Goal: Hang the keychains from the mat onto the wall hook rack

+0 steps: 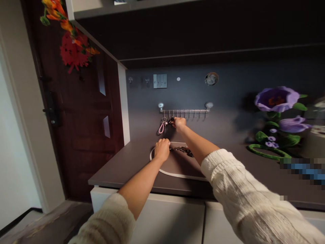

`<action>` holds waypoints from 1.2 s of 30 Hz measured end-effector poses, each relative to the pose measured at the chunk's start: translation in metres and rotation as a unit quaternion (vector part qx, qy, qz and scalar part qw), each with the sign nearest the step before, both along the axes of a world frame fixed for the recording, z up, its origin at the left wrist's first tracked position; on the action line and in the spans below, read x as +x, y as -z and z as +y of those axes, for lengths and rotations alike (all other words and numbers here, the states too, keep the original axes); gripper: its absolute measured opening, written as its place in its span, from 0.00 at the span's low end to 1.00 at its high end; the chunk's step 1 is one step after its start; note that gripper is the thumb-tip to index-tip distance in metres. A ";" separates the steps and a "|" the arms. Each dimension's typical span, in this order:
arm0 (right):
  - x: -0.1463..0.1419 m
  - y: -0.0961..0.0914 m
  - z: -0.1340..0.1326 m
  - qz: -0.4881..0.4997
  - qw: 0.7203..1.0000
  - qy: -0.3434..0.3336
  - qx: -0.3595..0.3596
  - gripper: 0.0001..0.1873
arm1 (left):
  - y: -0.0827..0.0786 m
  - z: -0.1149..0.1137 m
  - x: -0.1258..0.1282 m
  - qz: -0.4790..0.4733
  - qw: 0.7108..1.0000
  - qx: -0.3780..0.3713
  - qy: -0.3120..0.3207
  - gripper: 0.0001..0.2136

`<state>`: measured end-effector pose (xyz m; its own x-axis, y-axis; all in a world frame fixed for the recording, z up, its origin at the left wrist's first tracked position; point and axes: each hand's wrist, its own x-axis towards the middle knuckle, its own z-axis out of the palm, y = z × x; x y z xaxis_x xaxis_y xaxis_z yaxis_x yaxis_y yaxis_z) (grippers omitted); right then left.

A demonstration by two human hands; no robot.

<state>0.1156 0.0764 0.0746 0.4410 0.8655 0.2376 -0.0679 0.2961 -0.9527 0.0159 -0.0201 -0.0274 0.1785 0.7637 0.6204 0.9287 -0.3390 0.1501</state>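
My right hand [179,123] is raised to the metal hook rail [188,111] on the back wall. Its fingers are pinched on a small dark bunch of keys [170,121], just below the hooks. Left of it, a key ring with a pink strap [161,127] hangs from the rail. Lower down, my left hand [162,149] is closed over the left side of a white-rimmed tray [177,176]. What lies under its fingers is hidden. Beside it in the tray is a dark, chain-like heap [181,149], partly covered by my right forearm.
An overhead cabinet [203,30] juts out above the counter [122,166]. Purple flowers [277,99] with green leaves stand at the right. A light switch panel [160,81] and a round wall hole [211,79] are above the rail. A dark red door [88,135] stands left.
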 end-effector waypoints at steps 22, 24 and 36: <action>0.016 0.009 -0.018 0.012 0.998 -0.050 -0.033 0.08 | 0.001 0.004 -0.003 -0.022 1.000 -0.007 0.000 0.11; 0.019 0.010 -0.026 0.016 0.998 -0.048 -0.039 0.07 | 0.001 0.003 -0.004 -0.025 1.000 -0.008 0.006 0.10; 0.033 0.051 -0.095 -0.053 0.985 -0.163 -0.032 0.06 | 0.001 0.005 -0.010 -0.063 0.998 -0.023 0.008 0.09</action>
